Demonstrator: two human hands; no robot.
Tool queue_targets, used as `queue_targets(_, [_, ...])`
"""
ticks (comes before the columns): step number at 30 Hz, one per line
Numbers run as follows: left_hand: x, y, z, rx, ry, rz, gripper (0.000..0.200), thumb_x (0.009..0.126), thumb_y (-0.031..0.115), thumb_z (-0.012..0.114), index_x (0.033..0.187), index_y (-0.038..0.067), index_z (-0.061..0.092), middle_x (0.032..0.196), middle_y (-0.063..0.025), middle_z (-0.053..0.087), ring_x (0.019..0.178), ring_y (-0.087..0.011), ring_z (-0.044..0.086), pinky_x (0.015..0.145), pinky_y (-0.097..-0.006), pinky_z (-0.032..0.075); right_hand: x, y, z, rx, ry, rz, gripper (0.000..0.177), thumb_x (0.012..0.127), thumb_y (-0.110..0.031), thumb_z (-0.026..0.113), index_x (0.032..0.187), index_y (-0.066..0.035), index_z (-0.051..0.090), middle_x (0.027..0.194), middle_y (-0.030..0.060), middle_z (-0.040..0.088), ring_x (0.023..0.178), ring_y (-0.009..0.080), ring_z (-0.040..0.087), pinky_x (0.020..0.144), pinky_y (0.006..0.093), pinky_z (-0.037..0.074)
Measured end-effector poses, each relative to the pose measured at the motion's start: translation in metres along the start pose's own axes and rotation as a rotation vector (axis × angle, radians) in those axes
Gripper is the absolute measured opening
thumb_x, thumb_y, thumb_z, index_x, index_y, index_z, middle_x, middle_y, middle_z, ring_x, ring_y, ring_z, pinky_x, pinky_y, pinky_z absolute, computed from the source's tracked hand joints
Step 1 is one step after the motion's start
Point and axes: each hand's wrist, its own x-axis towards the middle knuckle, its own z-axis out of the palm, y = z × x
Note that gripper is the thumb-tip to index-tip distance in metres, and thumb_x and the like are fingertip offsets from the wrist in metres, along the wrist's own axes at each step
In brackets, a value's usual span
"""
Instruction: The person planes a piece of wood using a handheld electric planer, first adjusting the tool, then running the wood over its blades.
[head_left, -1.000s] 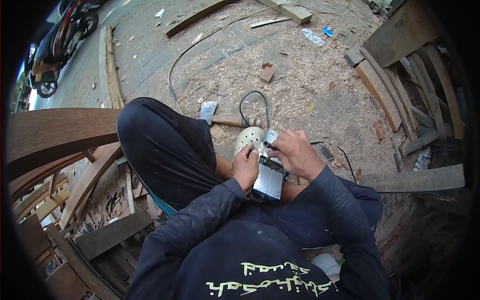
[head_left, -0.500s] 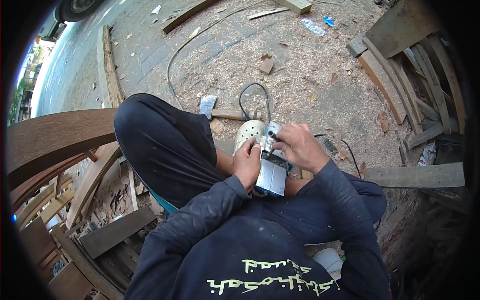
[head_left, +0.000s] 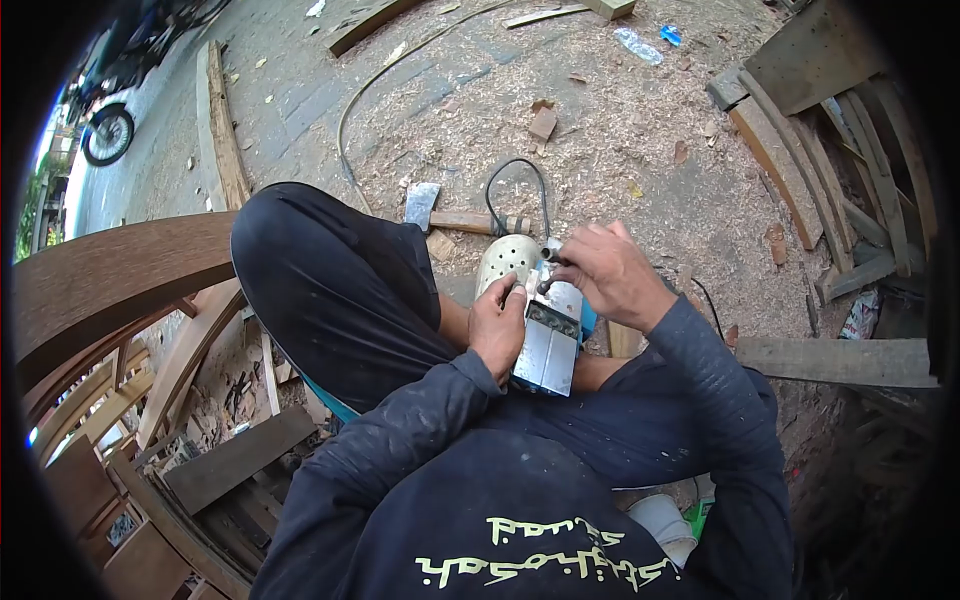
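Observation:
An electric hand planer (head_left: pixel 545 360) with a blue body lies sole-up across my lap, its flat metal sole and dark cutter slot showing. My left hand (head_left: pixel 497 328) grips the planer's left side, thumb on top beside the slot. In the fingers of my right hand (head_left: pixel 615 272) is a small dark wrench (head_left: pixel 547 286), whose lower end meets the metal just above the slot. My right fingers hide part of the wrench. A cream clog (head_left: pixel 503 258) on my foot is right behind the planer.
A hatchet (head_left: pixel 421 204) lies on the shavings-covered ground beyond my foot, near a looped black cable (head_left: pixel 517 163). Curved wooden parts (head_left: pixel 130 270) stand at my left, and more boards (head_left: pixel 780 165) are stacked at the right. A motorcycle wheel (head_left: pixel 108 135) shows on the road.
My right hand has lifted and turned slightly, swinging the wrench and uncovering more of the cutter slot. The left hand keeps its place. On the road, a motorcycle appears where another vehicle's wheel was.

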Motion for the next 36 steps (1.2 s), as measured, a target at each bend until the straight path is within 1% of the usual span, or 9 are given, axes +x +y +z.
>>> queue_targets(2, [-0.002,0.007,-0.001,-0.006,-0.002,-0.017,0.044,0.108,0.018,0.065,0.144,-0.008,0.067,0.132,-0.0235,0.077,0.121,-0.0270,0.074,0.105,-0.0375,0.055,-0.011,0.000,-0.002,0.050,-0.044,0.087,0.022,0.095,-0.023,0.081,0.110,-0.010,0.073,0.100,0.0053,0.066,0.102,0.0259,0.065,0.086,0.0424,0.041])
queue_targets(4, [-0.004,0.014,-0.004,0.049,-0.078,-0.059,0.049,0.115,0.019,0.060,0.155,-0.009,0.055,0.132,-0.0147,0.072,0.114,-0.0150,0.067,0.097,-0.0291,0.055,-0.021,0.000,-0.001,0.062,-0.032,0.061,0.021,0.096,-0.024,0.080,0.110,-0.009,0.073,0.100,0.0055,0.066,0.101,0.0260,0.064,0.086,0.0423,0.041])
queue_targets(20, [-0.009,0.022,-0.002,-0.011,-0.092,-0.058,0.047,0.114,0.010,0.057,0.155,-0.012,0.052,0.137,-0.0180,0.069,0.118,-0.0178,0.066,0.101,-0.0306,0.054,-0.019,0.000,0.011,0.116,-0.133,0.056,0.021,0.096,-0.021,0.079,0.114,-0.011,0.075,0.103,0.0043,0.069,0.103,0.0265,0.063,0.089,0.0426,0.041])
queue_targets(22, [-0.010,0.022,0.000,-0.051,-0.023,-0.038,0.045,0.109,0.012,0.061,0.146,-0.013,0.061,0.134,-0.0251,0.074,0.123,-0.0262,0.072,0.107,-0.0359,0.054,-0.019,-0.001,0.010,0.119,-0.144,0.070,0.021,0.096,-0.021,0.079,0.114,-0.011,0.075,0.104,0.0040,0.069,0.106,0.0263,0.064,0.091,0.0430,0.041])
queue_targets(25, [-0.010,0.023,-0.001,-0.017,-0.020,-0.033,0.045,0.109,0.012,0.061,0.147,-0.013,0.061,0.135,-0.0252,0.074,0.123,-0.0266,0.071,0.107,-0.0361,0.054,-0.015,0.001,0.010,0.038,-0.037,-0.065,0.021,0.096,-0.021,0.080,0.115,-0.012,0.075,0.101,0.0039,0.071,0.105,0.0266,0.066,0.094,0.0449,0.043])
queue_targets(30, [-0.010,0.014,-0.003,-0.097,-0.069,-0.026,0.049,0.109,0.014,0.064,0.149,-0.013,0.057,0.135,-0.0262,0.073,0.123,-0.0271,0.070,0.106,-0.0364,0.054,-0.012,0.000,0.013,-0.030,-0.285,0.051,0.022,0.100,-0.029,0.075,0.101,-0.007,0.070,0.093,0.0100,0.073,0.096,0.0319,0.071,0.089,0.0477,0.048])
queue_targets(32, [-0.012,0.017,-0.006,-0.125,-0.097,-0.010,0.053,0.108,0.015,0.066,0.151,-0.013,0.055,0.136,-0.0264,0.072,0.123,-0.0272,0.070,0.107,-0.0369,0.054,-0.012,-0.006,0.012,-0.067,-0.270,0.039,0.024,0.101,-0.030,0.073,0.098,-0.007,0.068,0.093,0.0110,0.072,0.096,0.0325,0.071,0.088,0.0475,0.049])
queue_targets(35, [-0.026,0.070,-0.011,0.040,-0.258,0.314,0.078,0.101,0.025,0.080,0.160,-0.012,0.045,0.144,-0.0277,0.068,0.129,-0.0274,0.068,0.110,-0.0384,0.053,-0.012,-0.007,0.015,-0.104,-0.216,0.013,0.024,0.102,-0.029,0.069,0.096,-0.006,0.067,0.091,0.0119,0.071,0.094,0.0331,0.070,0.087,0.0471,0.049])
queue_targets(36, [-0.025,0.071,-0.011,0.040,-0.260,0.319,0.078,0.101,0.025,0.080,0.160,-0.012,0.045,0.144,-0.0277,0.068,0.129,-0.0274,0.068,0.110,-0.0384,0.053,-0.012,-0.007,0.016,-0.099,-0.185,0.000,0.022,0.102,-0.027,0.067,0.097,-0.006,0.067,0.091,0.0118,0.071,0.093,0.0331,0.070,0.087,0.0469,0.049])
